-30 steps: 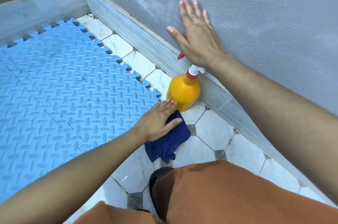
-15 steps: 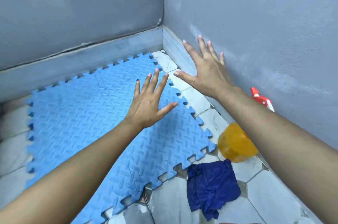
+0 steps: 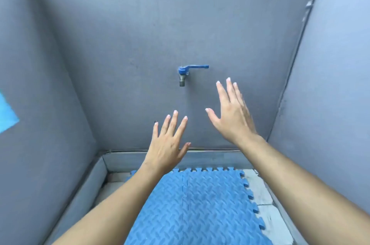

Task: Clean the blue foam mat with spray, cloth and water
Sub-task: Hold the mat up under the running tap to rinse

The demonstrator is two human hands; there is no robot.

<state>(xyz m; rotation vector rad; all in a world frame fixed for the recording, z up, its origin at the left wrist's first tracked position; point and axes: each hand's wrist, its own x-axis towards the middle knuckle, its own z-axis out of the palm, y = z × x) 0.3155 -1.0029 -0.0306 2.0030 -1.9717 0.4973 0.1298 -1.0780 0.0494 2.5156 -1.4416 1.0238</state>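
The blue foam mat [image 3: 200, 204] lies on the floor below me, its toothed edges near the back wall and the right side. A blue-handled water tap [image 3: 187, 71] sticks out of the grey back wall, its lever pointing right. My left hand [image 3: 168, 144] is raised with fingers spread, empty, below and left of the tap. My right hand [image 3: 232, 112] is also raised and open, empty, to the right of the tap and slightly lower. Neither hand touches the tap. The spray bottle and the cloth are out of view.
Grey walls close the space on the left, back and right. A grey skirting ledge [image 3: 200, 157] runs along the wall foot. White floor tiles [image 3: 266, 212] show to the right of the mat. A light blue patch [image 3: 7, 114] is on the left wall.
The view has tilted up from the floor to the back wall and tap. My left hand left the cloth, my right hand left the side wall. Both rose, open, toward the tap.
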